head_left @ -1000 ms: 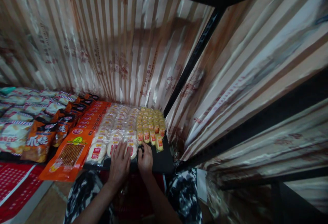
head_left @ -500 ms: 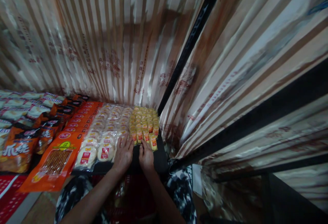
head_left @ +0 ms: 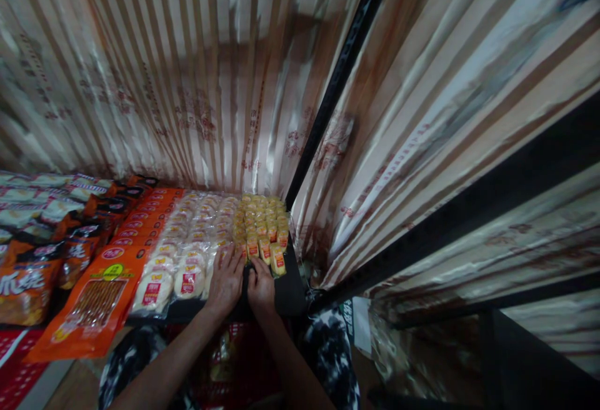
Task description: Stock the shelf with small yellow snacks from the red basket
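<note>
My left hand (head_left: 227, 282) lies flat with its fingers stretched over the front of the rows of round white crackers (head_left: 190, 279) in clear wrappers. Its fingertips reach the left edge of the small yellow snack packets (head_left: 265, 249), which stand in rows with red-and-orange labels. At the front of those packets is my right hand (head_left: 261, 288), fingers loosely bent and thumb apart, touching or nearly touching the nearest ones. Nothing shows in its grasp. Both hands are over the front of a black shelf (head_left: 289, 294).
Left of the crackers lie orange packs of brown sticks (head_left: 100, 297), then orange-and-black snack bags (head_left: 28, 282) and pale bags (head_left: 60, 207). Striped, printed sheeting (head_left: 210, 85) hangs behind. A black post (head_left: 328, 100) and a slanting black bar (head_left: 445, 216) bound the right side. A red crate (head_left: 21, 360) is at lower left.
My right hand has shifted slightly left along the front of the yellow packets, and its fingers are more bent. My left hand stays nearly in place. The view has turned a little.
</note>
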### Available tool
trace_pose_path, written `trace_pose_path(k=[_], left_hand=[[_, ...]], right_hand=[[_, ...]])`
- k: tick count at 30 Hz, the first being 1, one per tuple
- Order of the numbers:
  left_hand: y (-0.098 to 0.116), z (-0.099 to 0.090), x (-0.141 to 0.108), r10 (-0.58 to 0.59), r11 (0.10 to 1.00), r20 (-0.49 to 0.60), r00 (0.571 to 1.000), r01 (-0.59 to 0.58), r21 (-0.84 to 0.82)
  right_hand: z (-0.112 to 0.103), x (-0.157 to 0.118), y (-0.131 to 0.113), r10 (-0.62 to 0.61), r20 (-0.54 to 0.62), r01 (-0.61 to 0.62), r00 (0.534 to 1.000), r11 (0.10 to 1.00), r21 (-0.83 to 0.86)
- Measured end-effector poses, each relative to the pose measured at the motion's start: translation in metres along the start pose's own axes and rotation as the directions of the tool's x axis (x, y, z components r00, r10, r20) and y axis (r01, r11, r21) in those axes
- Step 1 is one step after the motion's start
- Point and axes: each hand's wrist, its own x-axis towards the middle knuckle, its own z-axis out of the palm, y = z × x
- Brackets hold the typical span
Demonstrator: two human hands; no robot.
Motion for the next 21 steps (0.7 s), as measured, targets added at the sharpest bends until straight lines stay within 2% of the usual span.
trace_pose_path(k=[4,10,16,21], left_hand=[[0.002,-0.001,0.001,0.006,1.0,-0.003,1.0,-0.006,0.004],[0.006,0.0,0.003,0.012,1.0,0.021,1.0,-0.012,0.018],[0.016,0.005,0.008,0.012,1.0,-0.004,1.0,-0.012,0.003],[0.019,0.006,0.012,0.01,1.0,-0.004,1.0,-0.01,-0.001]], right_hand=[[-0.017,-0.002,0.003,-0.016,-0.043,0.013,0.999,0.997,-0.076],[-0.04,0.009,0.015,0.036,-0.166,-0.08,0.985,0.96,-0.268],[-0.034,0.025,0.025,0.107,-0.09,-0.133,0.99,0.92,-0.369],[-0.028,0.029,0.025,0.138,-0.051,-0.147,0.989,0.913,-0.381]])
